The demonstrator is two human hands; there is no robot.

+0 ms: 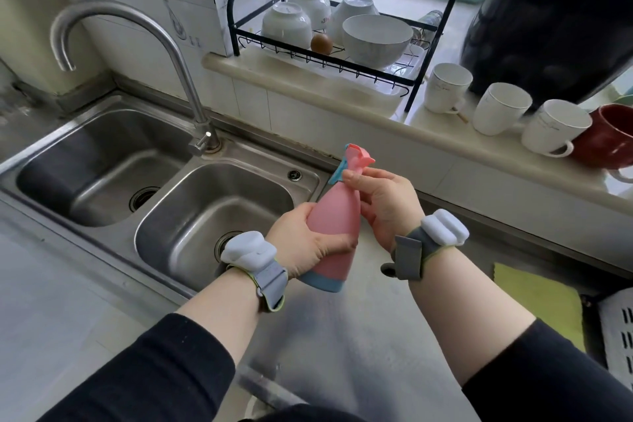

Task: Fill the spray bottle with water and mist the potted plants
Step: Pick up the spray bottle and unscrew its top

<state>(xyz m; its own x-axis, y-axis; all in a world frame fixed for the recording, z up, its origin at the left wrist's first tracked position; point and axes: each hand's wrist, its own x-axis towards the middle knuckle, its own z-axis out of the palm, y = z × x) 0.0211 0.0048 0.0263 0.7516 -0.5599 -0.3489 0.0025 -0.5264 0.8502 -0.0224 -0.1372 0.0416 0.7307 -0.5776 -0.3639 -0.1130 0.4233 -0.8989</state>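
Hands are meeting on the pink spray bottle [334, 223], which is hanging tilted over the steel counter [342, 336], just right of the double sink [212, 212]. Left hand [305, 243] is wrapping round the lower body, thumb lying across the front above the blue base. Right hand [385, 205] is closing its fingers on the neck, right under the pink-and-blue spray head [354, 158]. Faucet [137, 55] is arching over the left basin, well apart from the bottle. Bowls are sitting upturned in the black dish rack [329, 58] on the ledge, and white mugs [500, 108] are lining up beside a red one.
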